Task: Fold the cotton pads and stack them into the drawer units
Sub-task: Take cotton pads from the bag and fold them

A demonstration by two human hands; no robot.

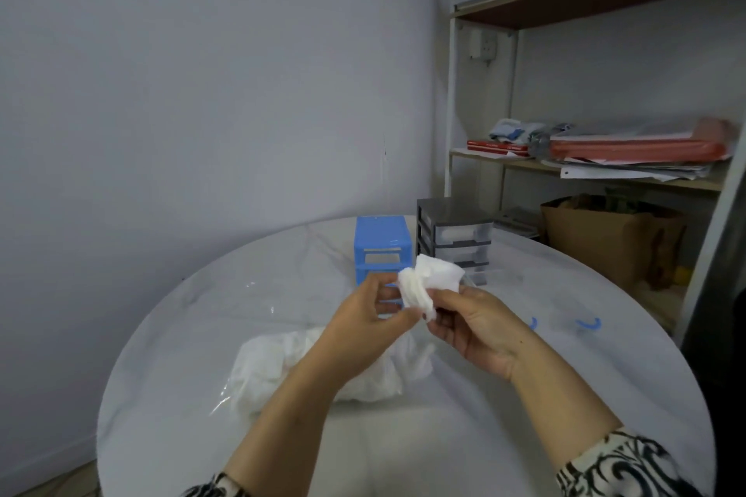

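Note:
Above the round white table (565, 395), my left hand (365, 321) and my right hand (476, 329) both pinch a small bunch of white cotton pads (428, 280), held up in front of the drawer units. The blue drawer unit (381, 244) stands at the table's far side, its lower drawers partly hidden by the pads and my left hand. A grey drawer unit (456, 238) with clear drawers stands just right of it. A clear plastic bag of white pads (282, 363) lies on the table under my left forearm.
Two blue curved pieces (589, 323) lie on the table to the right. A shelf rack (605, 169) with papers and red folders stands behind the table at right, with a brown paper bag (605, 242) below. A plain wall is on the left.

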